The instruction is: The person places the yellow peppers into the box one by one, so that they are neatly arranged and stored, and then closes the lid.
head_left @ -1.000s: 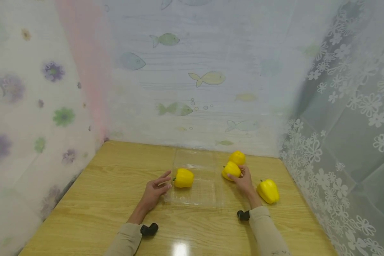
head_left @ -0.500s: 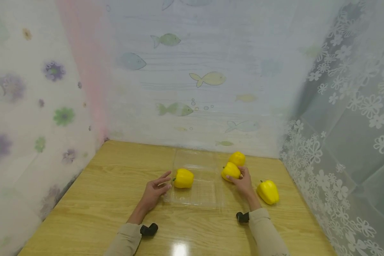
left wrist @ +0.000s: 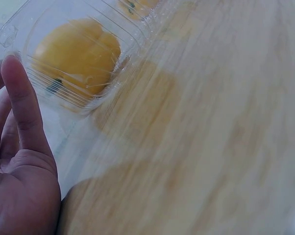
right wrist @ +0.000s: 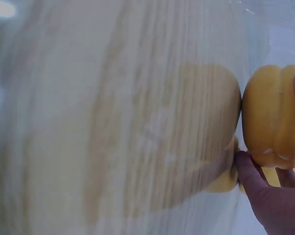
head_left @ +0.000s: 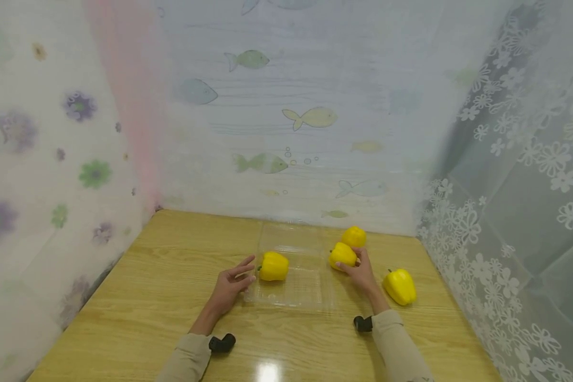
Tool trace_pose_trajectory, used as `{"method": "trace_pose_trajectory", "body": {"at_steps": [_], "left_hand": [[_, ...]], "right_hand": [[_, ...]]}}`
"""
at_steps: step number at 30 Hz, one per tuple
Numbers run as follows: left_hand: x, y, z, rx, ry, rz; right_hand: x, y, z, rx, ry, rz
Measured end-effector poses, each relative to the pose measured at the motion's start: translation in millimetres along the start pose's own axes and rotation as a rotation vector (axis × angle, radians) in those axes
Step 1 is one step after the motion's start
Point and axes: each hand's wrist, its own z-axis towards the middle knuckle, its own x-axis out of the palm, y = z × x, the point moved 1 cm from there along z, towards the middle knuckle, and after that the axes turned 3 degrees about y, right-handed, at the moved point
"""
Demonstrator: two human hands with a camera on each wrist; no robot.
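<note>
A clear plastic container (head_left: 309, 284) lies with its lid folded back on the table. One yellow bell pepper (head_left: 274, 266) sits in its left part, stem to the left. At the container's left side is my left hand (head_left: 228, 289), fingers extended; in the left wrist view a fingertip (left wrist: 11, 63) reaches the plastic wall. My right hand (head_left: 364, 275) grips a second yellow bell pepper (head_left: 342, 256) to the right of the container, thumb on the near side. Seen from the right wrist, that pepper (right wrist: 271, 115) stays at or just above the tabletop; I cannot tell which.
Behind the gripped pepper is another yellow bell pepper (head_left: 354, 236). One more yellow bell pepper (head_left: 400, 286) lies to the right of the right forearm. Patterned curtains (head_left: 286, 143) border the wooden table (head_left: 172, 276) at the back and sides.
My right hand and its bell pepper have shifted slightly left, toward the container. The left hand and the other peppers have stayed in place.
</note>
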Motion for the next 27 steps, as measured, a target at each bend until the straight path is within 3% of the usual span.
{"method": "trace_pose_trajectory", "body": {"at_steps": [16,27], "left_hand": [[-3.1,3.6,0.8,-0.005,-0.009,0.007],[-1.2,2.2,-0.2,-0.008,-0.004,0.001]], "right_hand": [[-1.0,0.7,0.0,0.006,0.053,-0.053],[-5.4,4.7,-11.5,-0.074,0.043,-0.02]]}}
